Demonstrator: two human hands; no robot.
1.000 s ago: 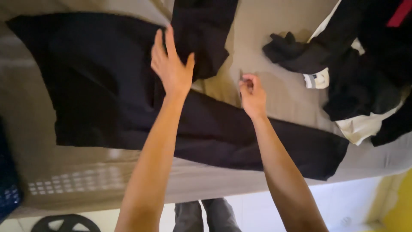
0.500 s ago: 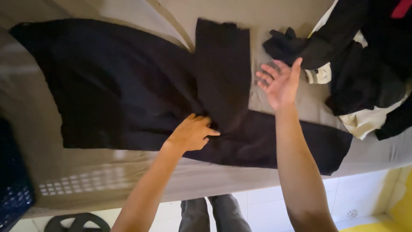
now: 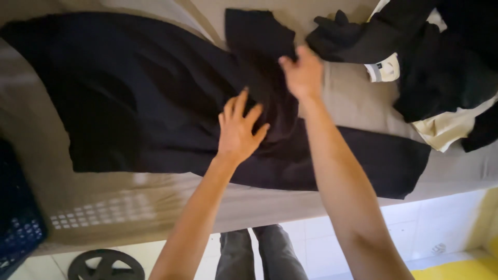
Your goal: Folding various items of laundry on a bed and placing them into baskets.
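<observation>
A large black garment (image 3: 135,98) lies spread over a beige-sheeted bed (image 3: 119,207). One sleeve (image 3: 254,41) is folded back across its body; the other stretches toward the right edge. My left hand (image 3: 239,129) rests flat on the fabric with fingers spread, just below the folded sleeve. My right hand (image 3: 302,72) presses on the right edge of that sleeve, palm down, holding nothing that I can see.
A heap of dark and cream clothes (image 3: 430,67) sits at the bed's right end. A dark blue crate (image 3: 15,228) stands at the left on the white tile floor, a black weight plate (image 3: 106,265) beside it. My grey trouser legs (image 3: 259,256) show below.
My left hand has slid up from the sleeve's base and spread flat. My right hand moved left from above the bedsheet onto the folded sleeve's edge.
</observation>
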